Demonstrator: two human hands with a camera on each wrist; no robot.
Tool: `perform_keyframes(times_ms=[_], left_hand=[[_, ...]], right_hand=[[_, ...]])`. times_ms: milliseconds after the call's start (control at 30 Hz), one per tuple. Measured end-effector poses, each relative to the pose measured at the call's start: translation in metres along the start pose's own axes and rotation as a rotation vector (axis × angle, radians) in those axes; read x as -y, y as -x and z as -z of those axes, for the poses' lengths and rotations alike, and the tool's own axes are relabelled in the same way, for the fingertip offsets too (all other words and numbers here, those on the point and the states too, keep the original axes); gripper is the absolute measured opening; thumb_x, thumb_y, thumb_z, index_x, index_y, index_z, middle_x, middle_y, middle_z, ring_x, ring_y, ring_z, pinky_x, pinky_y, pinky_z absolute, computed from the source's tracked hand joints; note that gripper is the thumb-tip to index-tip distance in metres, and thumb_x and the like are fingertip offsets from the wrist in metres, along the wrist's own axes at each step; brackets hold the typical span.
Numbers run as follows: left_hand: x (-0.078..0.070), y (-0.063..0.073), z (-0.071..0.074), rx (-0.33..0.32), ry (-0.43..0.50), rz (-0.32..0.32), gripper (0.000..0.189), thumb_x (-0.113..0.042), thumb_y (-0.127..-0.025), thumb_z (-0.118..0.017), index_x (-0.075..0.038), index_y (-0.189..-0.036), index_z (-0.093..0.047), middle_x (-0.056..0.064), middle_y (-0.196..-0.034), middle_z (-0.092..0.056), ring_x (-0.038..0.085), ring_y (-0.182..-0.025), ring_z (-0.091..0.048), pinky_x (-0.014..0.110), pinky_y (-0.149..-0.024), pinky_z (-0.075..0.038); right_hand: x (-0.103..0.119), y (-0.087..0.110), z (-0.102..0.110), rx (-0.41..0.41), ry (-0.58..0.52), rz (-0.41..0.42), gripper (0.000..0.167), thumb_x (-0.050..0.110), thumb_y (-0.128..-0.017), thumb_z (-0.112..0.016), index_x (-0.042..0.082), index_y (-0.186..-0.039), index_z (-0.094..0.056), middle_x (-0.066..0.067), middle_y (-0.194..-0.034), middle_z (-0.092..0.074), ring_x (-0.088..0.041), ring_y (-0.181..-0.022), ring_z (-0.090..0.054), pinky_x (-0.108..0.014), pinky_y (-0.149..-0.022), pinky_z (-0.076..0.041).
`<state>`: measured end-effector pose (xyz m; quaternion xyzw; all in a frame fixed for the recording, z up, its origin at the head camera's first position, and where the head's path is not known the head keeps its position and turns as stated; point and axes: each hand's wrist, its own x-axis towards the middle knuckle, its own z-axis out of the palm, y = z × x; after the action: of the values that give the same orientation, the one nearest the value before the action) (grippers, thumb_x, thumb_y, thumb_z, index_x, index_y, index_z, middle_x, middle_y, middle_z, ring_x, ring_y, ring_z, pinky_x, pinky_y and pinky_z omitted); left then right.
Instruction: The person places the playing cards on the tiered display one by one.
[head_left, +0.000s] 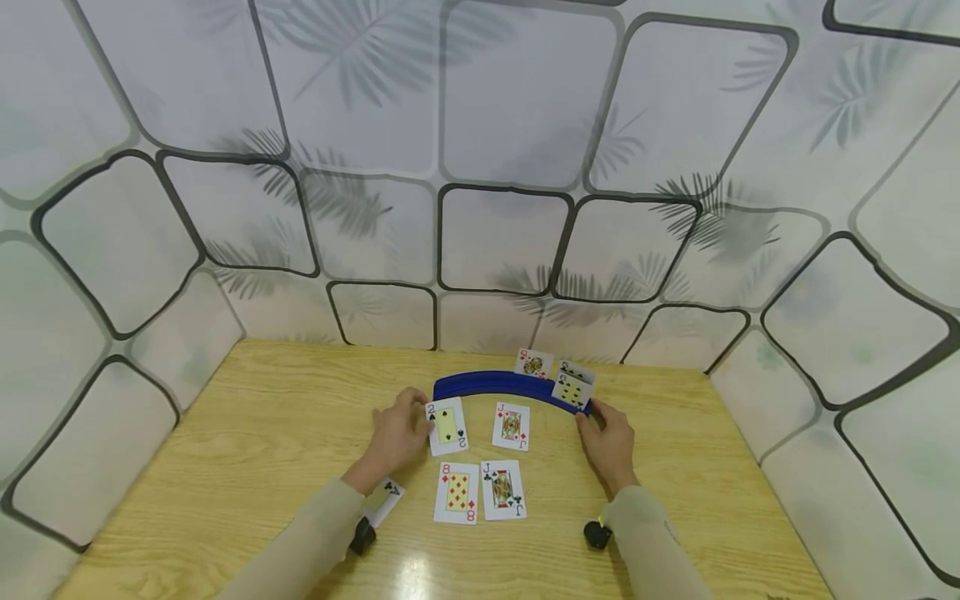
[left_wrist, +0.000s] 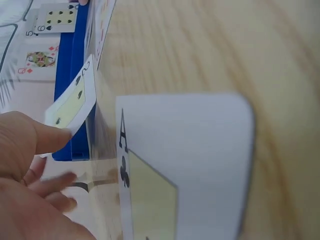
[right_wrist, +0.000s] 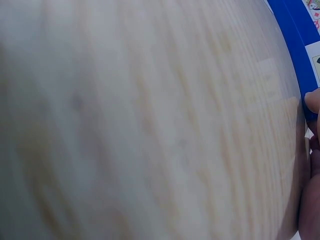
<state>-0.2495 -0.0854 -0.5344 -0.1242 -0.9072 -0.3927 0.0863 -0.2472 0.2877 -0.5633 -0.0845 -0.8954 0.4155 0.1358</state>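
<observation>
My left hand (head_left: 397, 433) pinches the two of spades (head_left: 447, 427) at its left edge, thumb in front. In the left wrist view, that tilted card (left_wrist: 77, 102) overlaps the near end of the curved blue card holder (left_wrist: 75, 150). At the holder's other end, my right hand (head_left: 609, 442) grips the blue holder (head_left: 487, 382), its thumb (right_wrist: 313, 101) on the front in the right wrist view. A queen of diamonds (head_left: 533, 364) and a six of spades (head_left: 573, 390) stand in the holder, the six partly covering another card.
Face up before the holder lie a jack of diamonds (head_left: 512, 427), an eight of diamonds (head_left: 456, 493) and a jack of clubs (head_left: 503, 490). An ace of clubs (head_left: 385, 502) is partly hidden by my left forearm. A patterned wall (head_left: 495, 242) borders the wooden table (head_left: 300, 400).
</observation>
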Motion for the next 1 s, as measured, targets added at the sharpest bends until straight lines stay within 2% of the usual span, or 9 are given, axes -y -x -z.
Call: perform_keyframes(times_ms=[100, 167, 233, 433, 700, 833, 1000], left_hand=[[0.000, -0.001, 0.000, -0.009, 0.066, -0.018, 0.032, 0.002, -0.094, -0.071, -0.002, -0.122, -0.058, 0.026, -0.119, -0.075, 0.046, -0.105, -0.073, 0.076, -0.114, -0.037], [-0.002, -0.002, 0.001, -0.003, 0.117, -0.008, 0.031, 0.003, -0.095, -0.071, -0.002, -0.122, -0.058, 0.024, -0.122, -0.075, 0.043, -0.118, -0.071, 0.065, -0.109, -0.049], [-0.004, -0.002, 0.003, 0.013, 0.174, 0.017, 0.031, 0.004, -0.096, -0.070, -0.002, -0.124, -0.058, 0.021, -0.118, -0.077, 0.038, -0.116, -0.073, 0.055, -0.102, -0.057], [-0.008, -0.004, 0.007, 0.031, 0.265, 0.066, 0.034, 0.002, -0.098, -0.069, -0.003, -0.130, -0.059, 0.013, -0.110, -0.080, 0.030, -0.108, -0.075, 0.044, -0.094, -0.059], [-0.007, -0.007, 0.009, 0.022, 0.376, 0.044, 0.032, 0.004, -0.097, -0.070, -0.002, -0.127, -0.062, 0.019, -0.109, -0.079, 0.035, -0.105, -0.077, 0.040, -0.095, -0.063], [-0.008, -0.010, 0.008, 0.011, 0.379, 0.041, 0.028, 0.003, -0.097, -0.070, -0.005, -0.123, -0.065, 0.017, -0.111, -0.078, 0.033, -0.108, -0.076, 0.038, -0.096, -0.063], [-0.010, -0.014, 0.005, -0.012, 0.373, 0.013, 0.022, 0.003, -0.098, -0.070, -0.005, -0.119, -0.070, 0.015, -0.112, -0.077, 0.030, -0.107, -0.074, 0.033, -0.092, -0.063]], right_hand=[[0.000, 0.000, 0.000, -0.003, 0.000, 0.002, 0.051, 0.020, -0.103, -0.068, -0.005, -0.145, -0.057, -0.029, -0.148, -0.058, -0.045, -0.143, -0.050, -0.058, -0.123, -0.038], [0.001, 0.001, 0.000, -0.004, 0.002, 0.003, 0.051, 0.020, -0.103, -0.068, -0.005, -0.145, -0.057, -0.029, -0.148, -0.058, -0.045, -0.143, -0.050, -0.058, -0.123, -0.037], [0.001, 0.001, 0.000, -0.004, 0.000, 0.004, 0.051, 0.019, -0.103, -0.068, -0.005, -0.145, -0.057, -0.029, -0.148, -0.057, -0.045, -0.143, -0.050, -0.058, -0.123, -0.037], [0.002, 0.001, 0.001, -0.007, -0.006, 0.002, 0.051, 0.020, -0.103, -0.068, -0.006, -0.145, -0.057, -0.029, -0.148, -0.057, -0.045, -0.143, -0.049, -0.058, -0.123, -0.038], [0.002, 0.002, 0.000, -0.026, -0.004, 0.011, 0.049, 0.018, -0.101, -0.069, -0.006, -0.143, -0.059, -0.030, -0.146, -0.058, -0.047, -0.141, -0.051, -0.060, -0.121, -0.038], [0.001, 0.003, -0.001, -0.031, -0.001, 0.016, 0.049, 0.018, -0.101, -0.069, -0.006, -0.143, -0.059, -0.029, -0.145, -0.059, -0.048, -0.141, -0.050, -0.062, -0.120, -0.038], [0.001, 0.002, 0.000, 0.000, 0.020, -0.005, 0.051, 0.022, -0.103, -0.067, -0.003, -0.146, -0.057, -0.027, -0.149, -0.057, -0.046, -0.144, -0.047, -0.061, -0.123, -0.035]])
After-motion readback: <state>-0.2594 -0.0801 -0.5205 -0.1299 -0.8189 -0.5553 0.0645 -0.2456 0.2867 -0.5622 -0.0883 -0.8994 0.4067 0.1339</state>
